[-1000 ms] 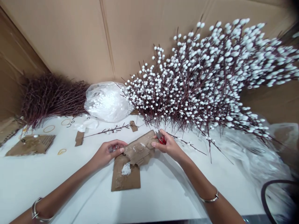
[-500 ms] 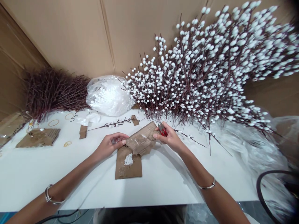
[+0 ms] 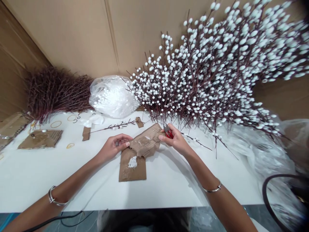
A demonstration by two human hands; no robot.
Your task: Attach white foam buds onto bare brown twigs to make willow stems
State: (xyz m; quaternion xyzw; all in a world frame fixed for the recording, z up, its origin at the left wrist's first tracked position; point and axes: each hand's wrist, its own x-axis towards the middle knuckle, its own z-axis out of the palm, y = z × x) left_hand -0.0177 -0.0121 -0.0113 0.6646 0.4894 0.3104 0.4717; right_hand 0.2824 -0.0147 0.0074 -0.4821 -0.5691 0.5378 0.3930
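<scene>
Both hands hold a torn piece of cardboard (image 3: 146, 141), slightly raised, with a shiny smear on its face. My left hand (image 3: 117, 145) pinches its left end between thumb and fingers. At the right end my right hand (image 3: 174, 140) grips it with the thumb on top. That same hand also has a small red-handled cutting tool (image 3: 168, 132) in the palm, its grey jaws pointing away from me. Partly covered by the held piece, a second cardboard piece (image 3: 132, 174) lies on the white table and bears a white pasty blob (image 3: 132, 162).
Behind stand bare brown twigs (image 3: 58, 93), a clear bag of white buds (image 3: 113, 96) and a large heap of white-budded stems (image 3: 205, 71). A single twig (image 3: 116, 125) lies across small cardboard strips. Another cardboard piece (image 3: 40, 139) is at left, plastic wrap (image 3: 263, 154) at right.
The held cardboard has shifted very slightly and both hands keep their grip on it. The whole view has moved a little.
</scene>
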